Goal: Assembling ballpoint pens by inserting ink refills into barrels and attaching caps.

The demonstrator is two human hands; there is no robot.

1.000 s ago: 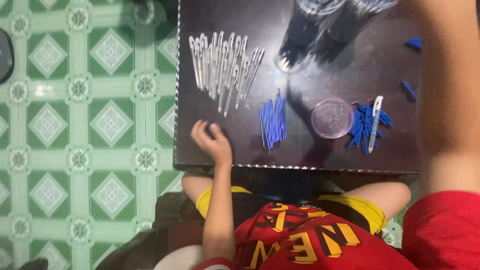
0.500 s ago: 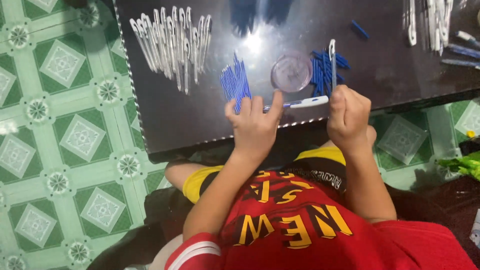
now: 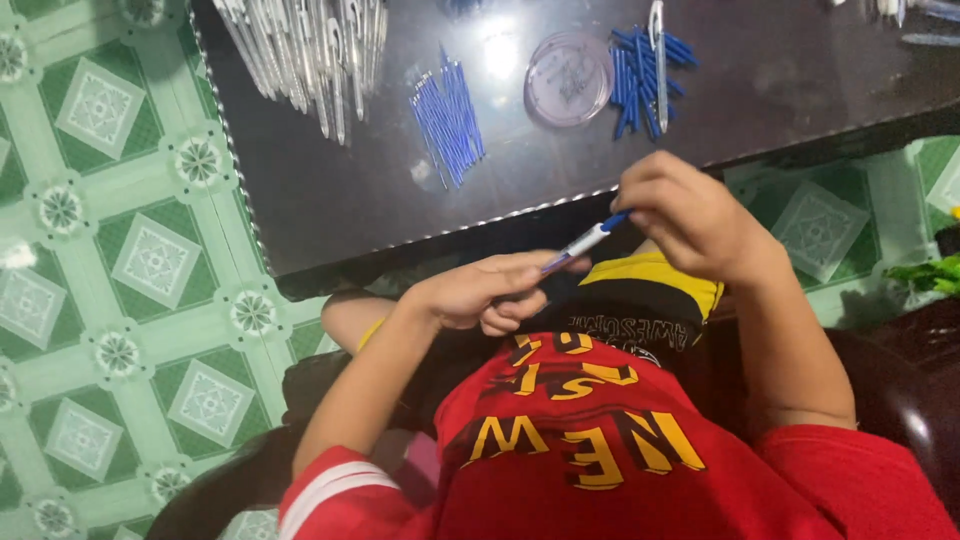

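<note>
Both hands hold one pen (image 3: pixel 585 241) with a clear barrel and a blue end, just off the near edge of a dark glossy table (image 3: pixel 330 190). My left hand (image 3: pixel 480 292) pinches the barrel's lower end. My right hand (image 3: pixel 690 215) grips the blue end. On the table lie a bundle of blue refills (image 3: pixel 447 115), a round clear lid (image 3: pixel 568 78), a heap of blue caps (image 3: pixel 645 75) with a clear barrel lying over it, and a row of clear pen barrels (image 3: pixel 310 55).
The table stands on a green and white patterned tile floor (image 3: pixel 110 260). I sit in a dark chair (image 3: pixel 900 400), wearing a red shirt and yellow-trimmed shorts. A green object (image 3: pixel 930 275) lies at the right edge.
Both hands have drawn back from the tabletop toward my lap, carrying the pen. The view has tilted so the table sits higher in frame.
</note>
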